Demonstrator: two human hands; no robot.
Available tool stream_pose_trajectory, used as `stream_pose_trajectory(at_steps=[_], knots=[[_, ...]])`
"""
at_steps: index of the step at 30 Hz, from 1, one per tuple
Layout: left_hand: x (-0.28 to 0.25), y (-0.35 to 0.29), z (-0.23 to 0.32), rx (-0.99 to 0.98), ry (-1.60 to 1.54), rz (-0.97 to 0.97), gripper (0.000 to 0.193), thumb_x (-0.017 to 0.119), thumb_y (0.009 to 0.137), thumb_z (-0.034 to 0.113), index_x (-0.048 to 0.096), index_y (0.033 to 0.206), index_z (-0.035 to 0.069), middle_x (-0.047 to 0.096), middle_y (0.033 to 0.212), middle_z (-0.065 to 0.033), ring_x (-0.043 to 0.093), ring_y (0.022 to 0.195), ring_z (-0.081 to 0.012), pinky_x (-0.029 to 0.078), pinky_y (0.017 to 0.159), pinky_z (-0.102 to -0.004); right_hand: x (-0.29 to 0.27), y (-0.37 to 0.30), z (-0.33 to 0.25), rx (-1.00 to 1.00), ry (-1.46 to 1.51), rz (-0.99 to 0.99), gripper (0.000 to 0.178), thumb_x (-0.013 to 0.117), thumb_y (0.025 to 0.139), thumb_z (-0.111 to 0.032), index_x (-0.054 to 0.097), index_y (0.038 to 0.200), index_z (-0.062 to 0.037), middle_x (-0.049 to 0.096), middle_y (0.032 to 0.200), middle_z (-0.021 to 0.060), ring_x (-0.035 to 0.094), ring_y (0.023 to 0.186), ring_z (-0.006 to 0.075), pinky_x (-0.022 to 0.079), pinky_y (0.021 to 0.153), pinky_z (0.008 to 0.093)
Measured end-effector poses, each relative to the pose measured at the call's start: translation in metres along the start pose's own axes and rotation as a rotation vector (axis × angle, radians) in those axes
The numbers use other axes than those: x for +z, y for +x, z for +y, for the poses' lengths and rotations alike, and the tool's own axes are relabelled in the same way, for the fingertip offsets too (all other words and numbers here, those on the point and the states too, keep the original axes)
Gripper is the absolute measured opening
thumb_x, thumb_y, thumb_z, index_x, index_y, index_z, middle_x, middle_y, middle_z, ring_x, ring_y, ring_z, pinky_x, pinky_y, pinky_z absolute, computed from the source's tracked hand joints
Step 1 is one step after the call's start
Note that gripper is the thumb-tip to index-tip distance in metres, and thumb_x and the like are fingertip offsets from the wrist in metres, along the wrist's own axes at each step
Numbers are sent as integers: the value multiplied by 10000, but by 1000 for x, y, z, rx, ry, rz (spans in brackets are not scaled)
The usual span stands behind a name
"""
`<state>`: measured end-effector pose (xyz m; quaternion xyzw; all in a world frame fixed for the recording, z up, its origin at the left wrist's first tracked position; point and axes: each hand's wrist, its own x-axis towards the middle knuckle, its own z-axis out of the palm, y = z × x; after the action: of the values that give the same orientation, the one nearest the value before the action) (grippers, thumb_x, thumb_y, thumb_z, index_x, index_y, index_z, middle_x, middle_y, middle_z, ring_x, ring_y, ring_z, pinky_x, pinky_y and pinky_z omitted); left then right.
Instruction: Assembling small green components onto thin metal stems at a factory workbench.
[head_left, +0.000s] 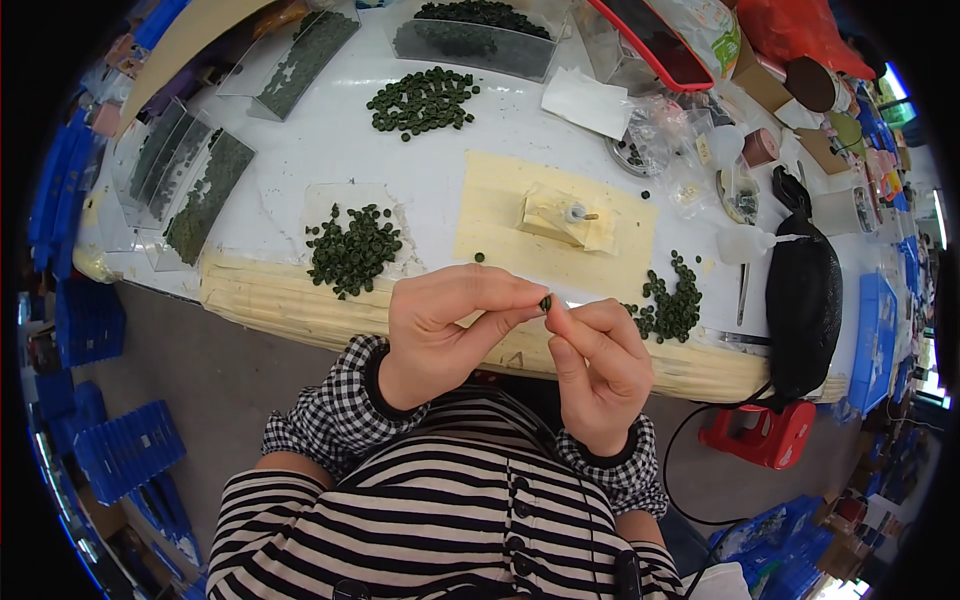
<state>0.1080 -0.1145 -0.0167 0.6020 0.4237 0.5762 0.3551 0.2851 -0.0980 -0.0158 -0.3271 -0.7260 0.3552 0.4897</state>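
Observation:
Over the table's near edge my two hands meet at the fingertips. My left hand (440,325) is closed in a pinch, with a small dark green disc (545,303) at the tips of thumb and index finger. From the other side my right hand (605,365) presses a fingertip against the same disc, its other fingers curled. A single green disc (479,257) lies just beyond my left hand. Loose green discs form one pile (353,250) to the left and another pile (672,298) to the right.
Beyond my hands, a tape-wrapped block (565,220) with a small upright peg sits on a yellow sheet (485,200). A third pile of discs (423,102) and clear trays (480,45) lie farther back. Tweezers (742,295) and a black bag (803,310) are at the right.

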Motion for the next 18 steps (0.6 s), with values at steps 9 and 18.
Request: stream_pose_trajectory(at_steps=[9,18], knots=[[-1,-1,0,-246,-389,-20,156,663,865,-61,692,1018,-52,699,929,-124,688,840,-154,568,759,-244,-5,4,0,-24,10,-47,362,707,769,61,711,1123,-20,630,860,55,542,717,172,436,639,268],[-4,-2,3,-294,-367,-34,141,674,868,-41,698,1006,-48,696,900,-115,680,817,-140,563,740,-236,-8,11,6,-170,-73,-91,351,741,748,18,722,1094,-37,635,844,48,555,717,184,435,638,291]])
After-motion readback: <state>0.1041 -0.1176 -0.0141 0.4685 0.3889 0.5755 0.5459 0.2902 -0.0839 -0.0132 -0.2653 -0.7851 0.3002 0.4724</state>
